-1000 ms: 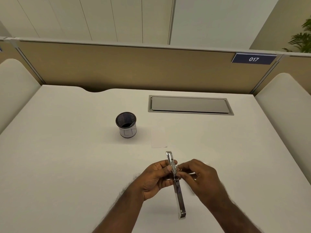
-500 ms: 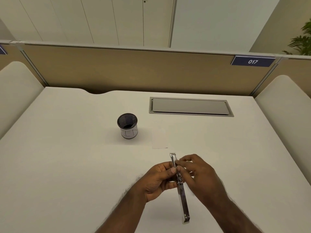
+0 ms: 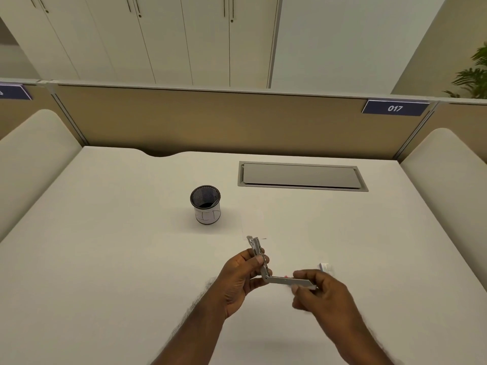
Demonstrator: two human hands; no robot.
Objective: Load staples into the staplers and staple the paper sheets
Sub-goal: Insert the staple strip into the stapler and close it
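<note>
A silver metal stapler point(image 3: 279, 279) is held above the white desk point(image 3: 105, 259), folded open into an L at its hinge. My left hand point(image 3: 241, 279) grips the upright arm, which points away from me. My right hand point(image 3: 320, 292) holds the other arm, which lies level and points right. A small white sheet of paper point(image 3: 252, 223) lies flat on the desk just beyond the stapler. A small white box point(image 3: 326, 267), perhaps staples, rests on the desk behind my right hand.
A black mesh pen cup point(image 3: 205, 204) with a white label stands left of the paper. A grey cable hatch point(image 3: 301, 176) is set into the desk at the back. Tan partitions bound the desk, with a "017" sign point(image 3: 394, 108) at right.
The stapler was stretched out straight toward me; its near arm has swung round to the right, making an L. My right hand moved right with that arm. The head tilted up.
</note>
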